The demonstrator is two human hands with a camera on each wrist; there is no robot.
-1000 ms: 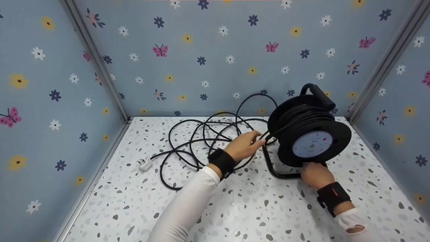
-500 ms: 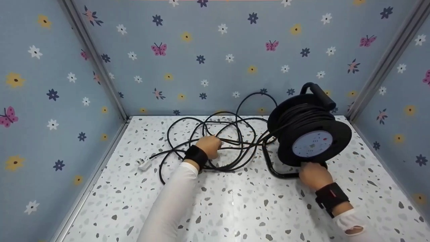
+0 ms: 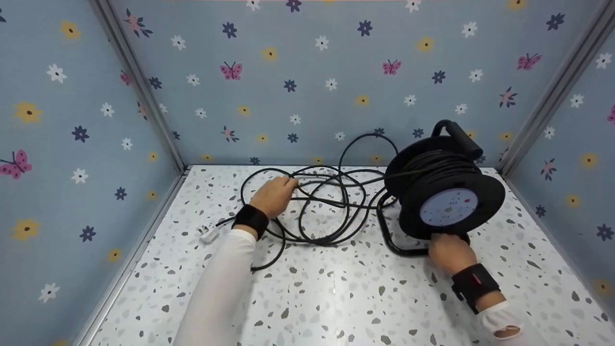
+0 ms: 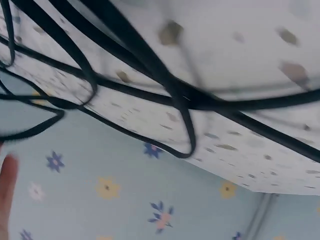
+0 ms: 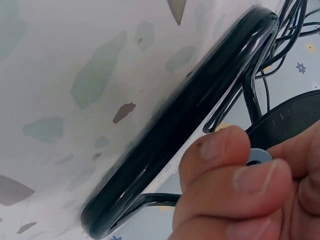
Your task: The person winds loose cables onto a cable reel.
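Note:
A black cable reel with a pale round socket face stands tilted on its tubular frame at the right. My right hand is at its lower edge, fingers curled round a small knob whose pale grey end shows in the right wrist view. From the reel, black cable runs left into loose loops, ending in a white plug. My left hand is over the left loops, fingertips at the cable. Only one blurred finger shows in the left wrist view, so its hold is unclear.
The speckled white table carries the reel and the loops. Flowered blue walls rise at the back and both sides, with metal posts in the corners. One loop leans up against the back wall.
My left hand has moved left from beside the reel to the far loops. The left loops have shifted, and one now bends out right of my forearm. My right hand stays at the reel.

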